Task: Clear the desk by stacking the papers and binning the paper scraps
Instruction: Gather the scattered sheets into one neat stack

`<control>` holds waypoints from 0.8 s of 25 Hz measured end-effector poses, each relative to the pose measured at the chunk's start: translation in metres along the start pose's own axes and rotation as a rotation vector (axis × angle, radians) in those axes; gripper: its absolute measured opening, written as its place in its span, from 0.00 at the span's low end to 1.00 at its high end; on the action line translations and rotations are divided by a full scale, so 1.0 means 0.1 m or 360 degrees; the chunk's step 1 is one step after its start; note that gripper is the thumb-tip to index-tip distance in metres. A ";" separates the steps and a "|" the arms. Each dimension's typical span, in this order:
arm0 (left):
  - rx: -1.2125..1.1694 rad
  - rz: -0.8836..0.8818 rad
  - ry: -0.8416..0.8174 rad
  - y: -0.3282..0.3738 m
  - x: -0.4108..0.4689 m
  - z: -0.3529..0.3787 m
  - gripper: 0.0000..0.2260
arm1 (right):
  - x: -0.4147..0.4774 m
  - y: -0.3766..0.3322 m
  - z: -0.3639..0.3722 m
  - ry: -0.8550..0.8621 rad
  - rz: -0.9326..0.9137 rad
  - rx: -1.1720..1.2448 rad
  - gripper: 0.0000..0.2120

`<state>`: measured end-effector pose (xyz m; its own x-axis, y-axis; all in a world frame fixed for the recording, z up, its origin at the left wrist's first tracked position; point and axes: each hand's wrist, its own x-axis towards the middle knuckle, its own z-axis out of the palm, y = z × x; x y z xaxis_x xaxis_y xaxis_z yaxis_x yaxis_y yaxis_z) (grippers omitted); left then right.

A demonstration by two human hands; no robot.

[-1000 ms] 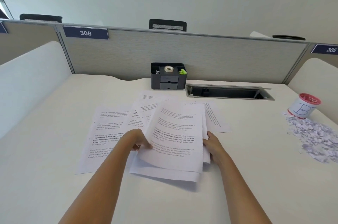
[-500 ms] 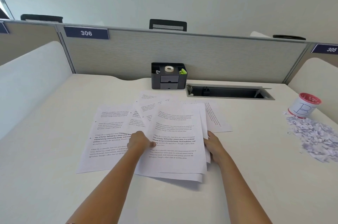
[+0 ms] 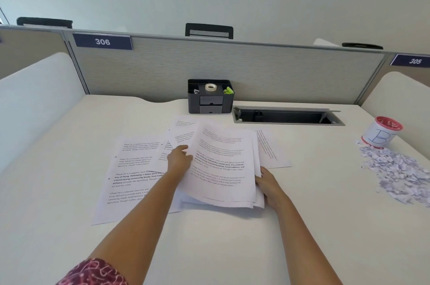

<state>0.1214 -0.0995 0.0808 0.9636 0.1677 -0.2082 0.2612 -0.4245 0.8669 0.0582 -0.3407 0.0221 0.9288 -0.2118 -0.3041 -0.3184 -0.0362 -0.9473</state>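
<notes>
Your right hand (image 3: 267, 183) grips the lower right edge of the stack of papers (image 3: 223, 168). The stack sits at the centre of the desk (image 3: 232, 250): white printed sheets, roughly squared, their left side lifted and curling. Your left hand (image 3: 179, 159) meets that raised edge at nine o'clock, but its fingertips are hidden behind the paper, so I cannot tell whether it holds. Loose sheets (image 3: 130, 180) lie fanned from nine to twelve o'clock of the stack. Paper scraps (image 3: 395, 173) are heaped at three o'clock, beside a cup (image 3: 381, 132) marked B.

Paper scraps (image 3: 400, 175) partly beyond the right edge.
</notes>
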 end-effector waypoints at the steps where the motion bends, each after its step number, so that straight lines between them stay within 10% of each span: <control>1: 0.0088 0.0009 -0.0018 0.00 0.02 0.03 0.20 | -0.01 -0.01 0.00 -0.0015 0.0005 0.0011 0.15; 14: 0.0401 0.0105 -0.0285 -0.23 -0.07 0.22 0.13 | 0.01 -0.01 0.02 0.0095 0.0044 0.0159 0.13; 20: -0.0577 -0.0543 -0.0593 -0.22 -0.09 0.08 0.15 | -0.15 -0.10 0.00 -0.0106 0.0329 0.0498 0.09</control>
<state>0.1071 -0.0987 0.0605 0.8015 -0.1087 -0.5881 0.5850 -0.0618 0.8087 0.0476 -0.3372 0.0358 0.8647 -0.1189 -0.4879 -0.4364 0.3030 -0.8472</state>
